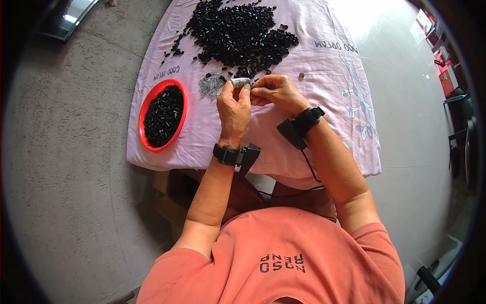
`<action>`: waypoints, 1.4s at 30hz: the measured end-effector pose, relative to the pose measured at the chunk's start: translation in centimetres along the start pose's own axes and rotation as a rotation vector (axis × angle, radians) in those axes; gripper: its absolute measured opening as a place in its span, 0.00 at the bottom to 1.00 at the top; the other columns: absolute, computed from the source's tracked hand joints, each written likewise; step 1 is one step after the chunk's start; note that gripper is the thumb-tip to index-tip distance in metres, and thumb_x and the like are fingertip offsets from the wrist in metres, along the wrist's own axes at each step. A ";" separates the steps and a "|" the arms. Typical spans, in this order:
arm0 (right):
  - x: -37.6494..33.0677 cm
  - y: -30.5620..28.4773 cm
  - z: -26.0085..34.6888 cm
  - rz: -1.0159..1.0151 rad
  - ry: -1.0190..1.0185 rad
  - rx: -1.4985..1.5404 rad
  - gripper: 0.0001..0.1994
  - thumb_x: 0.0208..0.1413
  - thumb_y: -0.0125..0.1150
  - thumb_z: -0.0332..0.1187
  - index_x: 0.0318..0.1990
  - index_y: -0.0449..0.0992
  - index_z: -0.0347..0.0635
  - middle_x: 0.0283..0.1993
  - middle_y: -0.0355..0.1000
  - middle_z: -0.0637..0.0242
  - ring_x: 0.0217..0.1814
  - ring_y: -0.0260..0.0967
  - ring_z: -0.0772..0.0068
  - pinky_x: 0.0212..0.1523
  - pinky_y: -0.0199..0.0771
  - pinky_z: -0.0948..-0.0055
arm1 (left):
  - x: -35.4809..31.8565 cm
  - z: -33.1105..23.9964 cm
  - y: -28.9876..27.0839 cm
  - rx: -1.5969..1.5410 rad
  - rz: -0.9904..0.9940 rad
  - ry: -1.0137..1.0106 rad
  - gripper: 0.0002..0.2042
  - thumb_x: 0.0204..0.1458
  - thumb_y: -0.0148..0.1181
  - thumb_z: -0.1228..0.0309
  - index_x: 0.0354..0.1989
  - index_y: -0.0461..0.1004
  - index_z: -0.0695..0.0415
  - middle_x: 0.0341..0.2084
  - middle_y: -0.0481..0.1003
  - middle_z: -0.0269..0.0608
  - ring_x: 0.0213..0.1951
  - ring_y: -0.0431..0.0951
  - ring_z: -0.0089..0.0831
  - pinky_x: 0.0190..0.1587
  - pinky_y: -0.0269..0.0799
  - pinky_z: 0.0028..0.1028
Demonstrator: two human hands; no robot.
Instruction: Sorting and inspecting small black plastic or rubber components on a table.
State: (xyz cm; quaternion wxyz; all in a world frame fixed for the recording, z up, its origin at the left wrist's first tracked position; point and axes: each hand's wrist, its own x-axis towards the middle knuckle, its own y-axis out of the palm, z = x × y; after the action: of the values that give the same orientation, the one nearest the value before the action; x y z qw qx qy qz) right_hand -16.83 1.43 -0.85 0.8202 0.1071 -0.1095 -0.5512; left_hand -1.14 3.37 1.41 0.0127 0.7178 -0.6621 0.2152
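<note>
My left hand (234, 109) and my right hand (278, 93) meet over the pink cloth, fingertips pinched together. Between them shows a bit of a small black piece (252, 86), mostly covered by the fingers. A grey, wrapped-looking cylinder (240, 81) lies along the top of my left fingers; whether it is a covered fingertip or a held thing I cannot tell. Just left of my left hand is a small heap of thin, silvery pins (211, 85). Beyond both hands spreads a large pile of small black pieces (238, 35).
A red bowl (185, 109) filled with black pieces stands at the table's left. The pink printed cloth (324, 147) covers the table. One small round piece (301, 75) lies right of my right hand. A cable (310, 164) hangs from my right wrist's black device (291, 133).
</note>
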 end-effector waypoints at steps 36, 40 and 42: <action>-0.1 0.2 0.4 -0.043 0.079 0.059 0.07 0.60 0.59 0.24 0.44 0.77 0.32 0.38 0.78 0.62 0.38 0.79 0.72 0.41 0.81 0.77 | 0.3 -0.9 -0.3 0.079 -0.016 0.068 0.05 0.54 0.59 0.79 0.38 0.78 0.65 0.31 0.80 0.41 0.32 0.80 0.24 0.36 0.76 0.25; -0.1 0.1 0.4 -0.043 0.078 0.120 0.07 0.60 0.60 0.25 0.44 0.77 0.32 0.39 0.78 0.61 0.38 0.79 0.72 0.42 0.82 0.77 | 0.3 -0.7 -0.5 0.111 -0.011 0.078 0.06 0.55 0.60 0.79 0.40 0.79 0.64 0.31 0.80 0.37 0.32 0.78 0.20 0.35 0.74 0.22; -0.1 0.1 0.5 -0.043 0.073 0.117 0.08 0.60 0.60 0.25 0.44 0.77 0.32 0.38 0.78 0.62 0.38 0.79 0.73 0.42 0.82 0.77 | 0.4 -0.5 -0.6 0.123 -0.005 0.086 0.06 0.56 0.60 0.78 0.40 0.79 0.64 0.31 0.80 0.35 0.32 0.77 0.17 0.35 0.73 0.20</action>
State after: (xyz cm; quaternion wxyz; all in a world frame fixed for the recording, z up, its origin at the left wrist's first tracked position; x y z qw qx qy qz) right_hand -16.93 1.58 -0.36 0.8040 0.1770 -0.1093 -0.5570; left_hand -0.69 3.26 2.16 -0.0027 0.7089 -0.6446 0.2861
